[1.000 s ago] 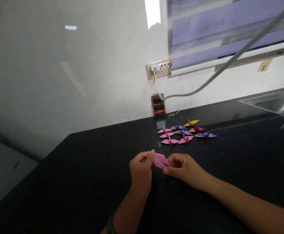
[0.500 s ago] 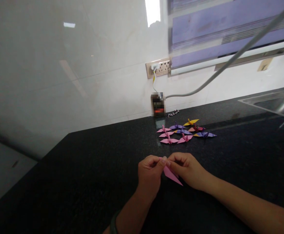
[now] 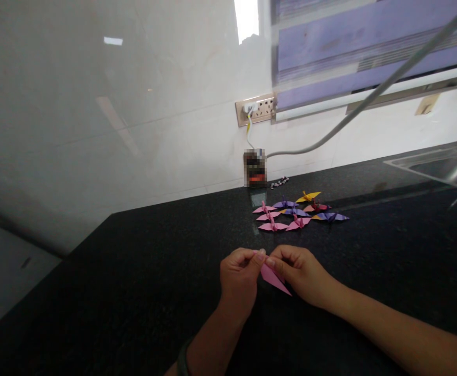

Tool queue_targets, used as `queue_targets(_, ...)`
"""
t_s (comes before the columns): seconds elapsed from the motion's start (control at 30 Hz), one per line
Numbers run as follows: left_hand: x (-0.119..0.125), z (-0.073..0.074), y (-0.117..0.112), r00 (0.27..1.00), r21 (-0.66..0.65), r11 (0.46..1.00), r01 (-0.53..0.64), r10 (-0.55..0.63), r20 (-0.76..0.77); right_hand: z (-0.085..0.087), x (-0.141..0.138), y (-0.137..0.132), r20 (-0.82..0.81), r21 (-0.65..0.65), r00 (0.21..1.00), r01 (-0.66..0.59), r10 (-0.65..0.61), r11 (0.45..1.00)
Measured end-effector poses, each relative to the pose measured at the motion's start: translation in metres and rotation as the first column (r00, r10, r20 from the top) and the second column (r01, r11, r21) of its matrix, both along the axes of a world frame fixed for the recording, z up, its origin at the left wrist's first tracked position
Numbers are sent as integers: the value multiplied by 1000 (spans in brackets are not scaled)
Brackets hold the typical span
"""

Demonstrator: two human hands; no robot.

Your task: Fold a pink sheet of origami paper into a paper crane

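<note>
A folded pink paper piece [image 3: 274, 278] is pinched between both my hands just above the black countertop [image 3: 134, 282]. My left hand [image 3: 239, 277] grips its upper end with thumb and fingers closed. My right hand [image 3: 296, 272] pinches the same end from the other side, fingers curled. The paper's long point slants down to the right, under my right hand. Behind them lies a cluster of several finished paper cranes [image 3: 296, 211] in pink, purple and yellow.
A small dark device [image 3: 255, 168] stands against the white wall, wired to a wall socket [image 3: 254, 109]. A small beaded string [image 3: 279, 182] lies beside it. A grey hose [image 3: 369, 99] crosses the wall. A steel sink [image 3: 443, 164] is at the far right.
The pink paper was turned from lying level between my hands to pointing down and right. My hands came closer together; since half a second ago almost nothing moved.
</note>
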State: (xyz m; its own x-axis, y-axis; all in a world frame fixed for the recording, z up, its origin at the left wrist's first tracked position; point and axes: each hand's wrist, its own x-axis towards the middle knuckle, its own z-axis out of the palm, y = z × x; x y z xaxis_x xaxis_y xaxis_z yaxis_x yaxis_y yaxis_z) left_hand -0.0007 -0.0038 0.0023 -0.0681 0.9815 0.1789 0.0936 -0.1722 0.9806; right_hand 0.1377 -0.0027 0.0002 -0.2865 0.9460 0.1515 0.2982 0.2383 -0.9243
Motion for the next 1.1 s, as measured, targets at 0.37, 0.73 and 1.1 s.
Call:
queue_targets(0.37,-3,-2,4,999,39,998,-43,44,-8,-3,0,0,91,60,996,-25,19,998)
queue_targets(0.73,-2,3,3,997,58,996,-71,73,-21,0,-2,-2,170,78,982,-96,82,992)
queue_targets(1.1,-2,4,7,988,106,983,-153,149,44,1,2,-6,253,169,965,-115,70,979)
